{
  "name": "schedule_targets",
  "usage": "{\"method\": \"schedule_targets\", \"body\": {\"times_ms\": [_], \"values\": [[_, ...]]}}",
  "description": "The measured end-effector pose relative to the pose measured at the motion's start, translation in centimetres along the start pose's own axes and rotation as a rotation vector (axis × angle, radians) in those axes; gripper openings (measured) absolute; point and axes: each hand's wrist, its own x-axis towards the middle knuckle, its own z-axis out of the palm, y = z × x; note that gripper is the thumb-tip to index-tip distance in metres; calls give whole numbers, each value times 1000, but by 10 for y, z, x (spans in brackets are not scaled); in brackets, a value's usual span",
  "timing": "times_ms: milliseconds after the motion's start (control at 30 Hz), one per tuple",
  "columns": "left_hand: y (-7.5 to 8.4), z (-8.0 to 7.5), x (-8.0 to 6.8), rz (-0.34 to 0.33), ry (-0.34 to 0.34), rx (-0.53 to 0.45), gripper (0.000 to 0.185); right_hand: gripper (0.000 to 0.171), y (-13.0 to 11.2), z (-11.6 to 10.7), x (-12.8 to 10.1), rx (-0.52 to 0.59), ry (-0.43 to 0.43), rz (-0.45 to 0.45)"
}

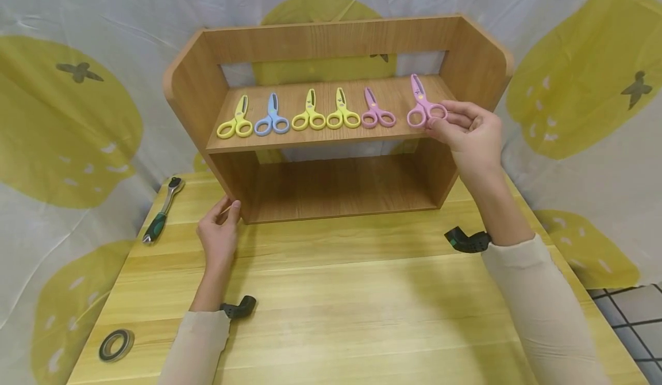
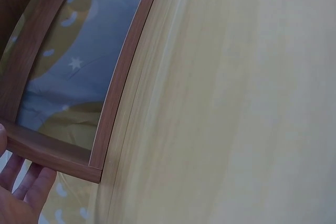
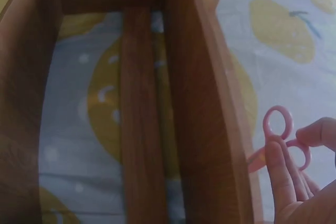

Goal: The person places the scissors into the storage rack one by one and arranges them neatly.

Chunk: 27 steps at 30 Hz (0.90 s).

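Note:
In the head view my right hand (image 1: 473, 129) pinches a pair of pink scissors (image 1: 420, 100) by a handle ring, blades pointing up, at the right end of the upper shelf. The right wrist view shows finger and thumb at the ring of these scissors (image 3: 278, 124). My left hand (image 1: 219, 233) grips the lower left side panel of the wooden shelf unit (image 1: 331, 149); in the left wrist view, fingers (image 2: 39, 184) lie against the panel's outer side. Along the upper shelf stand yellow scissors (image 1: 239, 122), blue scissors (image 1: 272, 119), two more yellow pairs and smaller pink scissors (image 1: 376, 112).
A ratchet wrench (image 1: 162, 210) with a green and black handle lies on the wooden table (image 1: 331, 293) to the left of the unit. Nearer the front left lies a ring-shaped bearing (image 1: 116, 345). Fabric with yellow fruit prints (image 1: 569, 74) hangs behind and around the table.

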Motion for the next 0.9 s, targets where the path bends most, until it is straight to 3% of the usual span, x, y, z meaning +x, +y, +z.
{"method": "schedule_targets", "body": {"times_ms": [167,400,767,900], "values": [[-3,1,2,-13,3,-19,38,30,1,-1,23,-85,21,29],[-6,0,4,-28,3,-8,39,33,3,0,38,-160,15,67],[-1,-1,1,-4,0,3,40,42,-2,0,48,-633,-100,52],[-13,0,6,1,5,-6,40,44,-6,0,45,-863,-149,-5]]}}
